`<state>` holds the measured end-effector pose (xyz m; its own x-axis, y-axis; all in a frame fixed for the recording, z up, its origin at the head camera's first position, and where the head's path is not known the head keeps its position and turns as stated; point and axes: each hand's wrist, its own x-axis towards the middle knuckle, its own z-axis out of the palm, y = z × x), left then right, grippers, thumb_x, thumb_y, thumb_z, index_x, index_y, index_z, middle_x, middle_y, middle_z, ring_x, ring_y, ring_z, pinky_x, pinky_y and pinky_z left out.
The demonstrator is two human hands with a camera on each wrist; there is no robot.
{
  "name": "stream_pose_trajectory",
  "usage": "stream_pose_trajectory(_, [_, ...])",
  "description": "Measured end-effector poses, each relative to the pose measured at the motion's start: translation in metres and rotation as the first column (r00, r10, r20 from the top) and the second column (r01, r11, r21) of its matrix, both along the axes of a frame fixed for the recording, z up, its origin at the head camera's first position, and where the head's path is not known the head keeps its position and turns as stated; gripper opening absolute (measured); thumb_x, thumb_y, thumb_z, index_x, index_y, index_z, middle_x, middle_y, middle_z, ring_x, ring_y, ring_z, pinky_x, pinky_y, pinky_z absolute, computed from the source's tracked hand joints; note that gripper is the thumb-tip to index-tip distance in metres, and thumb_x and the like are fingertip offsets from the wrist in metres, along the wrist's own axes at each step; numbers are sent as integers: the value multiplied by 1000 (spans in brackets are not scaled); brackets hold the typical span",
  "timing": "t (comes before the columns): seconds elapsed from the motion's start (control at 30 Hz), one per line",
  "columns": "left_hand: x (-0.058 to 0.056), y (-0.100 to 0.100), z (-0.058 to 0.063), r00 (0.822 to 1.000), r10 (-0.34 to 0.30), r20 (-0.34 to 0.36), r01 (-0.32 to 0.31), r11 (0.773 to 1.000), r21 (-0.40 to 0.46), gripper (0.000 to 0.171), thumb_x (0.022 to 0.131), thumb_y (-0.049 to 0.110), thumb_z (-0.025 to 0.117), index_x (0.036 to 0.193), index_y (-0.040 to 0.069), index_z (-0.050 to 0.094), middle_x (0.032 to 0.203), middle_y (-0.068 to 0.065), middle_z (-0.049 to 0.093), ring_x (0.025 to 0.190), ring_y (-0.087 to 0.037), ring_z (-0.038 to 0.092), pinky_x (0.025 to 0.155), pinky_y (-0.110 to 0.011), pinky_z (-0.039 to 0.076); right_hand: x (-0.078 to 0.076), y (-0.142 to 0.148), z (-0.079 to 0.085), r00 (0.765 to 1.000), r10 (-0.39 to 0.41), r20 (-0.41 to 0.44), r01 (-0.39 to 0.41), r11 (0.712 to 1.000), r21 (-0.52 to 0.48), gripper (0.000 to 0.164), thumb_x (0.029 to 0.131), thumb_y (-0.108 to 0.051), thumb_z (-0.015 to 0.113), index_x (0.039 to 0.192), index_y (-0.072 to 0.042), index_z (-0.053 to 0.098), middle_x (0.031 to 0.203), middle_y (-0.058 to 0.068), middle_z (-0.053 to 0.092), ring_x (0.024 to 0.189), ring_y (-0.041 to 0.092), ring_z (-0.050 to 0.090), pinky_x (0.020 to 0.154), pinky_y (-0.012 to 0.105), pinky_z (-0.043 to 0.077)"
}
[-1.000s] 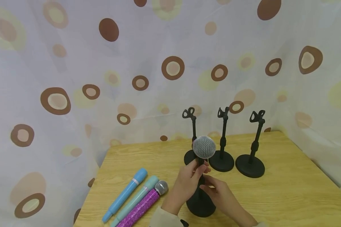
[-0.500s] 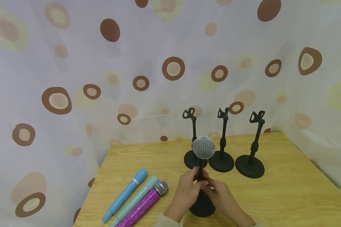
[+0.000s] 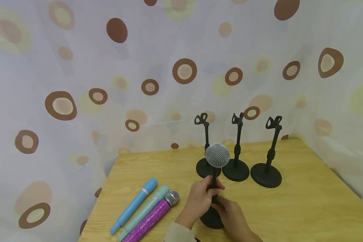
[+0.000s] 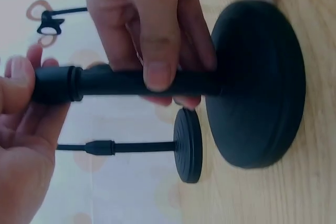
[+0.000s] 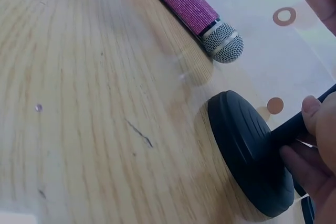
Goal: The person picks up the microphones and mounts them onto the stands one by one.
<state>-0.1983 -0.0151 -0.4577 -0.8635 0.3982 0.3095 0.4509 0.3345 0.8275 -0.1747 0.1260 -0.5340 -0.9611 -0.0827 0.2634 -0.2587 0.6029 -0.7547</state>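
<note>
A black desktop microphone stand (image 3: 212, 218) is before me, its round base low near the tabletop. Above it in the head view is a microphone with a silver mesh head (image 3: 217, 155); the rest of it is mostly hidden behind that head. My left hand (image 3: 198, 200) grips the stand's thick collar (image 4: 55, 84), thumb on the near side. Lower down, my right hand (image 3: 233, 216) pinches the thin pole (image 4: 126, 83) between thumb and fingers, just above the base (image 5: 241, 150). Both hands show in the left wrist view.
Three more black stands with clips, a left one (image 3: 204, 168), a middle one (image 3: 236, 170) and a right one (image 3: 266, 175), stand behind. Left of my hands lie a blue microphone (image 3: 134, 205), a mint one (image 3: 145, 212) and a glittery purple one (image 3: 149, 220). Patterned cloth (image 3: 157, 43) hangs behind.
My left hand has slid down from just under the microphone head to the collar. My right hand, close against the left half a second ago, has moved lower on the pole.
</note>
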Motion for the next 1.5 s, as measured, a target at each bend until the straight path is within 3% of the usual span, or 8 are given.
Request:
stream_pose_trajectory(0.17, [-3,-4,4,999,-27,46,28,1000,-13,16,96,8,61,102,22,65,99,10,74,100,-8,68,83,-18,53,0,-1,2,1000,4,5,-4,1000,-1,12,89,-3,70,93,-14,69,88,-3,74,80,6,71,66,15,54])
stream_pose_trajectory(0.27, [0,-3,3,999,-17,40,18,1000,-18,16,96,9,62,106,21,64,104,9,73,102,-5,67,88,-19,53,0,-1,2,1000,-13,0,13,1000,0,11,89,-4,70,92,-15,69,87,-3,74,81,7,71,66,15,54])
stream_pose_trajectory(0.4, [6,1,-1,997,72,-40,-74,996,-52,20,92,19,68,112,16,65,108,3,72,102,-6,67,89,-20,55,2,-1,2,999,-37,-19,37,999,8,9,88,-6,72,93,-12,72,89,-1,76,83,12,73,68,18,56])
stream_pose_trajectory(0.53, [11,5,-7,978,187,-93,-196,976,-96,27,87,26,73,111,17,69,107,2,74,98,-6,69,84,-21,57,2,-2,2,998,-49,-32,49,999,15,18,87,-3,72,104,-7,75,97,4,77,89,20,74,72,24,59])
stream_pose_trajectory(0.67, [12,9,-11,968,229,-107,-239,966,-94,22,88,22,74,109,18,70,105,3,76,97,-7,71,81,-21,57,2,0,0,999,-44,-26,45,999,14,24,87,-1,71,111,-7,73,102,6,76,92,21,74,74,23,59])
stream_pose_trajectory(1.1, [10,7,-9,964,171,-205,-203,969,-144,13,91,18,70,104,15,67,93,6,74,88,-2,68,75,-18,55,1,3,-3,997,-17,-70,19,999,26,23,87,1,70,109,-7,72,99,9,76,88,22,74,69,19,57])
stream_pose_trajectory(1.33, [4,0,-6,990,73,-120,-91,984,-154,8,93,18,68,100,21,65,93,4,72,87,0,65,79,-20,54,-1,3,-3,998,-23,-66,26,999,38,22,87,-4,72,106,-14,73,95,1,77,86,16,74,69,18,56])
stream_pose_trajectory(1.5, [3,-2,-10,997,-6,-71,-4,989,-146,18,98,14,59,115,16,63,110,0,72,103,-5,66,91,-24,54,1,4,-3,998,-26,-55,29,998,48,20,88,-6,72,106,-15,74,96,0,77,88,16,74,72,20,57])
